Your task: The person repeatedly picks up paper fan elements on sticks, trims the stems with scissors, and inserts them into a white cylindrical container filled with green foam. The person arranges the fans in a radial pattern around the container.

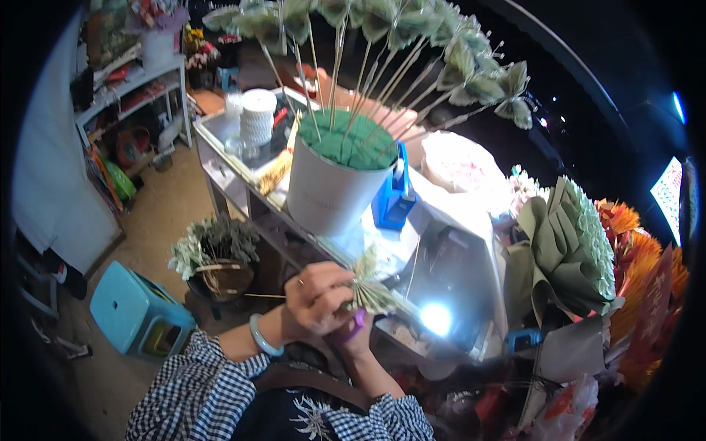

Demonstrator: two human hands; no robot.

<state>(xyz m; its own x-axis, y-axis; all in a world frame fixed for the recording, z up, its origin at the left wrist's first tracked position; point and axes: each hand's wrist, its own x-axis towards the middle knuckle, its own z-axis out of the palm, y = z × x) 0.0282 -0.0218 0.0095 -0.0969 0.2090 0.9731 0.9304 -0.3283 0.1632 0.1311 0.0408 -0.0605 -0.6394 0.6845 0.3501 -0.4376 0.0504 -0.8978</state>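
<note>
My left hand (318,292), with a pale jade bangle (265,336) on its wrist, has its fingers curled round the base of a pleated pale-green butterfly (368,290). A thin stick (266,296) juts out to the left of that hand. My right hand (358,339) is pressed close behind and below the left one, its fingers mostly hidden. Something purple (354,324) shows at this hand; whether it is a band or a roll of tape is unclear. Beyond both hands stands a white bucket (320,192) with green foam (346,136), from which several sticks topped with green butterflies (471,77) fan out.
A blue tape dispenser (395,202) sits right of the bucket on the glass-topped table. A spool of white ribbon (257,117) is at back left. Wrapped bouquets (562,242) crowd the right. A blue stool (132,305) and a potted grey-green plant (217,250) stand left.
</note>
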